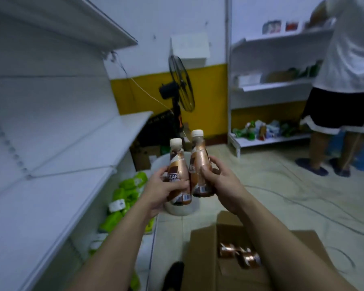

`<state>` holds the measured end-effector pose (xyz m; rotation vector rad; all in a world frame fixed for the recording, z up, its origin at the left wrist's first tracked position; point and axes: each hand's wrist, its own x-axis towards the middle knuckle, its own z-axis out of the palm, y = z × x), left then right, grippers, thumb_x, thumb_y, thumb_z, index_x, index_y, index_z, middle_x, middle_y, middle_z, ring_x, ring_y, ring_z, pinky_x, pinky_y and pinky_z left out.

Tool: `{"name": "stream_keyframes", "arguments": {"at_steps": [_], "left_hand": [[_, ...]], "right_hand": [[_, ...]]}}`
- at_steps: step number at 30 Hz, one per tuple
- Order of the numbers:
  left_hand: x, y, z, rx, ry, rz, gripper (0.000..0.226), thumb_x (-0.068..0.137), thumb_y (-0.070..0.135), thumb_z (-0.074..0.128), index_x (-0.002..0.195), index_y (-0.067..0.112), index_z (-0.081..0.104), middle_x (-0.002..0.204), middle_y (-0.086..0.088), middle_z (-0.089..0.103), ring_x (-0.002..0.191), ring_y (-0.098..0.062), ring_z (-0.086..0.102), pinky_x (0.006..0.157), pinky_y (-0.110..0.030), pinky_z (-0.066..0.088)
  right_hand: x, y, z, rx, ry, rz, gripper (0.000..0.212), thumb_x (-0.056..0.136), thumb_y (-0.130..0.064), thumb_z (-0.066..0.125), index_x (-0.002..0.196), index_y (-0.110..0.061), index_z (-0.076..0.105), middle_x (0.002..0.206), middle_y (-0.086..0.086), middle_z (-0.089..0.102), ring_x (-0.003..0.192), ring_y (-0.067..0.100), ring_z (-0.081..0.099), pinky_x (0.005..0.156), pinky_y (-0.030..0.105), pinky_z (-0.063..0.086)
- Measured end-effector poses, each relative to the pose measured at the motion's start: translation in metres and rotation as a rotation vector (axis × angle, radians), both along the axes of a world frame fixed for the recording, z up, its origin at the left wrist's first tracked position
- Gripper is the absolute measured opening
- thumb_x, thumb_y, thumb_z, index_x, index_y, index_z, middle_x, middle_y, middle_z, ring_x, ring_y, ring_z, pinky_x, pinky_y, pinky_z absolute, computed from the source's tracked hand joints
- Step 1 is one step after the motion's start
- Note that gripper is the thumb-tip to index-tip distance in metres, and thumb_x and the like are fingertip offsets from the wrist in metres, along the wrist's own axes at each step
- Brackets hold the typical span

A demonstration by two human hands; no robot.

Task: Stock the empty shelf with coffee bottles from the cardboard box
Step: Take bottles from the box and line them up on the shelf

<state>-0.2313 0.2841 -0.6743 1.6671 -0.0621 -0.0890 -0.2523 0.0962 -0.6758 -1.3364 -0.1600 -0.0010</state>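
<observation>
My left hand (160,191) grips a brown coffee bottle (178,173) with a white cap, held upright. My right hand (223,183) grips a second coffee bottle (200,164), also upright, and the two bottles touch side by side in mid-air. Below my right forearm, the open cardboard box (202,259) sits on the floor with a few more copper-coloured bottles (240,254) lying inside. The white shelf (51,196) stretches along my left, with nothing on its boards.
Green packages (126,196) lie on the floor under the shelf. A white bucket (179,208) stands behind the bottles, a black fan (181,85) and another box farther back. A person in a white shirt (349,80) stands at a stocked shelf (271,87) at right. Cables cross the floor.
</observation>
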Motion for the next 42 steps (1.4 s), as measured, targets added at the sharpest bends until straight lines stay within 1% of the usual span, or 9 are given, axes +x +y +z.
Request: {"name": "stream_keyframes", "arguments": {"at_steps": [5, 8, 12, 16, 20, 23, 32, 36, 42], "left_hand": [[-0.043, 0.057, 0.1, 0.218, -0.298, 0.137, 0.066, 0.054, 0.01, 0.091, 0.115, 0.01, 0.064, 0.1, -0.008, 0.074, 0.092, -0.023, 0.071, 0.079, -0.037, 0.058], [-0.075, 0.088, 0.151, 0.358, -0.35, 0.163, 0.067, 0.06, 0.012, 0.089, 0.118, 0.013, 0.056, 0.096, -0.006, 0.069, 0.082, -0.016, 0.069, 0.062, -0.027, 0.057], [-0.126, 0.132, 0.185, 0.615, -0.415, 0.331, 0.074, 0.053, 0.027, 0.09, 0.112, 0.018, 0.047, 0.103, 0.003, 0.062, 0.091, -0.017, 0.065, 0.074, -0.041, 0.059], [-0.179, 0.186, 0.178, 0.852, -0.371, 0.464, 0.081, 0.051, 0.028, 0.09, 0.117, 0.021, 0.045, 0.11, 0.004, 0.06, 0.094, -0.016, 0.062, 0.08, -0.037, 0.057], [-0.224, 0.235, 0.153, 0.962, -0.244, 0.593, 0.077, 0.047, 0.032, 0.092, 0.11, 0.023, 0.049, 0.103, 0.008, 0.062, 0.087, -0.012, 0.062, 0.076, -0.034, 0.057], [-0.244, 0.265, 0.134, 0.999, -0.163, 0.686, 0.076, 0.045, 0.034, 0.091, 0.108, 0.025, 0.049, 0.101, 0.007, 0.062, 0.086, -0.012, 0.062, 0.074, -0.036, 0.057], [-0.258, 0.312, 0.146, 0.747, -0.075, 0.769, 0.076, 0.061, 0.033, 0.088, 0.122, 0.022, 0.046, 0.106, 0.007, 0.058, 0.094, -0.01, 0.06, 0.079, -0.027, 0.05], [-0.252, 0.312, 0.174, 0.984, -0.065, 0.707, 0.049, 0.064, 0.036, 0.086, 0.104, 0.023, 0.062, 0.096, 0.006, 0.065, 0.087, -0.013, 0.062, 0.081, -0.038, 0.054], [-0.253, 0.324, 0.181, 1.29, 0.001, 0.828, 0.049, 0.063, 0.035, 0.086, 0.103, 0.022, 0.059, 0.096, 0.002, 0.062, 0.082, -0.019, 0.058, 0.066, -0.033, 0.047]], "right_hand": [[-0.02, 0.055, 0.067, 0.054, -0.158, 0.061, 0.048, 0.088, -0.012, 0.064, 0.133, -0.019, 0.049, 0.122, 0.016, 0.061, 0.11, 0.032, 0.062, 0.085, 0.045, 0.055], [-0.034, 0.085, 0.105, 0.046, -0.257, 0.124, 0.05, 0.085, -0.01, 0.066, 0.131, -0.019, 0.051, 0.117, 0.013, 0.064, 0.105, 0.028, 0.064, 0.081, 0.043, 0.054], [-0.048, 0.136, 0.14, -0.053, -0.345, 0.271, 0.042, 0.086, -0.003, 0.064, 0.125, -0.019, 0.056, 0.103, 0.011, 0.069, 0.084, 0.018, 0.069, 0.071, 0.036, 0.058], [-0.065, 0.203, 0.13, -0.134, -0.275, 0.419, 0.047, 0.082, 0.003, 0.067, 0.121, -0.021, 0.057, 0.099, 0.014, 0.069, 0.085, 0.028, 0.067, 0.071, 0.045, 0.057], [-0.084, 0.271, 0.107, -0.147, -0.199, 0.551, 0.047, 0.081, 0.011, 0.063, 0.12, -0.013, 0.055, 0.097, 0.018, 0.07, 0.091, 0.034, 0.066, 0.077, 0.043, 0.055], [-0.097, 0.311, 0.089, -0.154, -0.172, 0.644, 0.045, 0.082, 0.016, 0.058, 0.119, -0.008, 0.053, 0.094, 0.016, 0.069, 0.081, 0.027, 0.066, 0.068, 0.035, 0.052], [-0.101, 0.346, 0.067, -0.445, -0.426, 0.651, 0.046, 0.085, -0.005, 0.066, 0.118, -0.033, 0.05, 0.106, -0.002, 0.066, 0.094, 0.016, 0.066, 0.072, 0.026, 0.052], [-0.1, 0.347, 0.07, -0.611, -0.626, 0.561, 0.055, 0.086, -0.012, 0.067, 0.131, -0.033, 0.044, 0.102, -0.008, 0.059, 0.089, 0.013, 0.062, 0.069, 0.018, 0.046], [-0.094, 0.381, 0.073, -0.655, -0.638, 0.636, 0.058, 0.086, -0.015, 0.067, 0.134, -0.035, 0.042, 0.107, -0.009, 0.058, 0.096, 0.013, 0.062, 0.086, 0.038, 0.055]]}}
